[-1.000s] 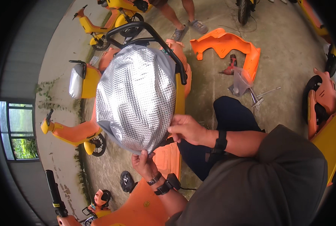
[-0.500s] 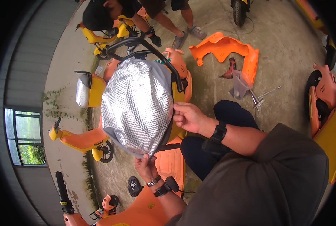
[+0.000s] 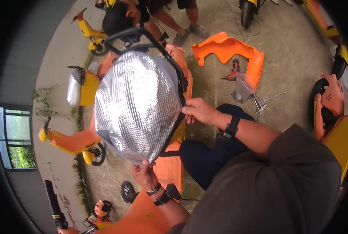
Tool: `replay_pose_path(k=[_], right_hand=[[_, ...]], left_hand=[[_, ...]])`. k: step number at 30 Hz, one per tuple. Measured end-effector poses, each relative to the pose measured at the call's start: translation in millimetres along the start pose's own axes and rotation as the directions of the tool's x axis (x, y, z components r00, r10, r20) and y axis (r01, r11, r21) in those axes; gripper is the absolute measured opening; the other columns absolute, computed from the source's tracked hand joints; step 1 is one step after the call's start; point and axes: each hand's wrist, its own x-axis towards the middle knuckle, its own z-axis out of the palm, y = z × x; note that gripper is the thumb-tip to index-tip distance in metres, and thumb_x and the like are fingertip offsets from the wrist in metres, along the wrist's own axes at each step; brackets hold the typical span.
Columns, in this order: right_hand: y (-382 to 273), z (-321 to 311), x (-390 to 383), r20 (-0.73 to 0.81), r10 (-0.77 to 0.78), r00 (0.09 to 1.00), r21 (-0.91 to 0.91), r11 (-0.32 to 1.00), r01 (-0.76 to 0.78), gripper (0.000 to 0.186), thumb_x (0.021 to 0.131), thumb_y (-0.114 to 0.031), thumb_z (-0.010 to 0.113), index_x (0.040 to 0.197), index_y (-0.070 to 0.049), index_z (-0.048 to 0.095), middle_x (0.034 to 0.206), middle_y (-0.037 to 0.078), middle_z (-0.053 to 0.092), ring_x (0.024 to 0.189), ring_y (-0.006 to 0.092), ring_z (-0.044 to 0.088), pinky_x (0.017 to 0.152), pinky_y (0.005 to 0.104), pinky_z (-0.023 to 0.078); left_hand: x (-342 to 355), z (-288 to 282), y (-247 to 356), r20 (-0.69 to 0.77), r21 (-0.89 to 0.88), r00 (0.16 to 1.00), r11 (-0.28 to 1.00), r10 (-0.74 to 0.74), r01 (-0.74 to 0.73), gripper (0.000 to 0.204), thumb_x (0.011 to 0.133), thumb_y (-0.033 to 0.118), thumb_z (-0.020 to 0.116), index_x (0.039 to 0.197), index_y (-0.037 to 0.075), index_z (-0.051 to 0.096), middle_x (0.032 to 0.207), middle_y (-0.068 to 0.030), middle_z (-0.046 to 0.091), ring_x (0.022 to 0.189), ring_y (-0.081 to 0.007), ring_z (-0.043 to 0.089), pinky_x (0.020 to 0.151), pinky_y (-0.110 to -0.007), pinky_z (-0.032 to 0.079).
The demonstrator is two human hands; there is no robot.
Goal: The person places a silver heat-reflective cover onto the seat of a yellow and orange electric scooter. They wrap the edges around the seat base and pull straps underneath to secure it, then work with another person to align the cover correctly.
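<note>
A silver quilted cover with grey trim (image 3: 135, 101) lies over the seat of an orange and yellow scooter, just below its black tube rack (image 3: 146, 35). My left hand (image 3: 142, 173) pinches the cover's near edge at its lower corner, above the orange footboard (image 3: 169, 175). My right hand (image 3: 199, 111) has finger and thumb closed on the cover's right edge, where a dark strip shows along the rim.
A co-worker (image 3: 162, 17) bends beyond the rack. On the concrete floor lie an orange molded panel (image 3: 224, 46), a red power drill (image 3: 233, 72), a plastic bag (image 3: 244, 89) and metal tools (image 3: 261, 105). More scooters (image 3: 70, 138) stand at both sides.
My right hand has moved upward and rightward along the cover's edge, and a dark rim now shows beside it. The co-worker has bent down into view behind the rack.
</note>
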Motion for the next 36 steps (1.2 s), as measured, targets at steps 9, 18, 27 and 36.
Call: replay_pose_path(k=[9, 18, 27, 36], right_hand=[[18.6, 0.7, 14.7, 0.055, 0.126, 0.991, 0.065, 0.989, -0.129, 0.022, 0.09, -0.024, 0.052, 0.085, -0.002, 0.051, 0.07, 0.007, 0.057, 0.058, 0.0158, 0.061, 0.043, 0.0256, 0.046], [15.3, 25.8, -11.2, 0.051, 0.143, 0.988, 0.221, 0.963, -0.151, 0.02, 0.086, -0.023, 0.06, 0.087, -0.004, 0.054, 0.078, 0.005, 0.059, 0.064, 0.0126, 0.059, 0.053, 0.0251, 0.048], [20.7, 42.5, -14.0, 0.17, 0.181, 0.969, 0.04, 0.981, -0.19, 0.024, 0.086, -0.022, 0.059, 0.084, 0.002, 0.058, 0.078, 0.008, 0.062, 0.063, 0.012, 0.06, 0.053, 0.0234, 0.048], [9.7, 38.9, -19.5, 0.138, 0.128, 0.982, -0.409, 0.911, -0.061, 0.028, 0.087, -0.023, 0.056, 0.079, 0.004, 0.06, 0.072, 0.006, 0.063, 0.06, 0.0098, 0.06, 0.054, 0.0236, 0.047]], left_hand=[[-0.6, 9.1, -19.8, -0.07, 0.005, 0.993, 0.995, 0.096, -0.096, 0.017, 0.078, 0.005, 0.064, 0.091, 0.004, 0.052, 0.084, -0.0052, 0.058, 0.069, -0.0141, 0.056, 0.055, -0.028, 0.048], [-10.0, 25.6, -26.0, -0.282, -0.136, 0.959, 0.989, 0.014, -0.054, 0.016, 0.076, -0.004, 0.062, 0.086, 0.003, 0.052, 0.074, -0.004, 0.058, 0.061, -0.0117, 0.057, 0.055, -0.027, 0.054], [-5.7, 27.2, -22.7, -0.252, -0.088, 0.966, 0.992, 0.061, -0.086, 0.017, 0.072, -0.002, 0.067, 0.079, 0.002, 0.053, 0.068, -0.0031, 0.057, 0.053, -0.0101, 0.054, 0.051, -0.023, 0.05], [-3.9, 20.1, -21.3, -0.105, 0.113, 0.991, 0.991, 0.084, -0.072, 0.016, 0.072, -0.005, 0.064, 0.086, -0.002, 0.057, 0.077, -0.0035, 0.061, 0.067, -0.0085, 0.056, 0.062, -0.021, 0.045]])
